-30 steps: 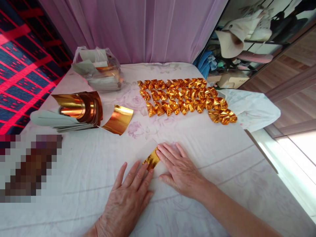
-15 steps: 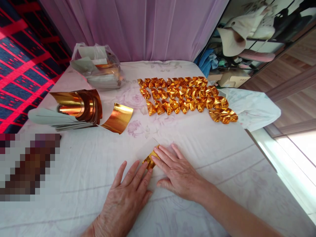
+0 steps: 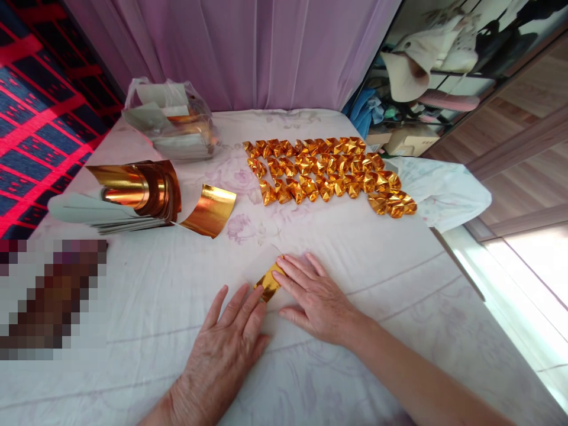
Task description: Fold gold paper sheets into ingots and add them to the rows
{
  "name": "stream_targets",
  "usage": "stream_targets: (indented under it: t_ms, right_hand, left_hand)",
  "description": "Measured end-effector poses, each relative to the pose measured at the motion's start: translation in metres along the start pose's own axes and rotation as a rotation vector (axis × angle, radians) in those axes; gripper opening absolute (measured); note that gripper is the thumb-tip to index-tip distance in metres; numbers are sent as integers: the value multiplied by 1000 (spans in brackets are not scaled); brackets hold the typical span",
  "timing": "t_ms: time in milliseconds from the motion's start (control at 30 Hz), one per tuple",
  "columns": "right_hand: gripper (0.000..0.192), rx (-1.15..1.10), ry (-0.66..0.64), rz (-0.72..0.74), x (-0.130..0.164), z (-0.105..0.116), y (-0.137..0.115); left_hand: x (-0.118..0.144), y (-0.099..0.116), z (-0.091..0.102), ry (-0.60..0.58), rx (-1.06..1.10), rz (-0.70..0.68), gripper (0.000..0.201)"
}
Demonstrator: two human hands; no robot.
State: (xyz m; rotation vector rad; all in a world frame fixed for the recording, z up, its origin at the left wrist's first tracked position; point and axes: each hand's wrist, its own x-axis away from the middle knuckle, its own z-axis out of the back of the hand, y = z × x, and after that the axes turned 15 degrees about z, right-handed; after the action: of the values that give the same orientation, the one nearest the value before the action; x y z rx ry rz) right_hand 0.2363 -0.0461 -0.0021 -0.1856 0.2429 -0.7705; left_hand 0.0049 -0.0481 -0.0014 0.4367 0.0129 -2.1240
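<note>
A sheet of gold foil paper (image 3: 269, 284), folded into a narrow strip, lies at a slant on the cloth. Its lower left end is under the fingertips of my left hand (image 3: 228, 343), which rests flat with the fingers spread. Across the upper right end lie the fingers of my right hand (image 3: 313, 299), stretched out and pressing down, with the thumb apart. Part of the strip is hidden beneath both hands. Beyond them, several folded gold foil pieces (image 3: 326, 186) sit in rows. One loose curled gold sheet (image 3: 212, 211) lies to the left of those rows.
A curled stack of gold sheets (image 3: 162, 189) stands on the left, with a clear plastic bag (image 3: 171, 121) of more paper behind it. A whitish plastic bag (image 3: 457, 189) hangs past the table's right edge. A purple curtain (image 3: 248, 53) closes off the back.
The gold strip looks flatter and smoother, and more of its middle shows. Both hands stay on it with little movement. The whole view has shifted slightly.
</note>
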Motion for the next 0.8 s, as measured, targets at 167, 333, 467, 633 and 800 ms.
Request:
stream_targets:
  t_ms: [167, 333, 467, 633, 800]
  right_hand:
    - [34, 52, 150, 36, -2, 1, -3]
    - [22, 58, 160, 91, -16, 5, -10]
    - [22, 103, 167, 80, -22, 2, -12]
    - [21, 75, 244, 63, -19, -6, -13]
    - [18, 20, 274, 37, -18, -9, -13]
  left_hand:
    - [-6, -15, -6, -41, 138, 16, 33]
    - [-12, -25, -10, -89, 223, 53, 32]
    - [-14, -26, -11, -72, 279, 98, 29]
    - [-19, -24, -8, -103, 333, 163, 27]
    - [-25, -19, -5, -143, 306, 187, 18]
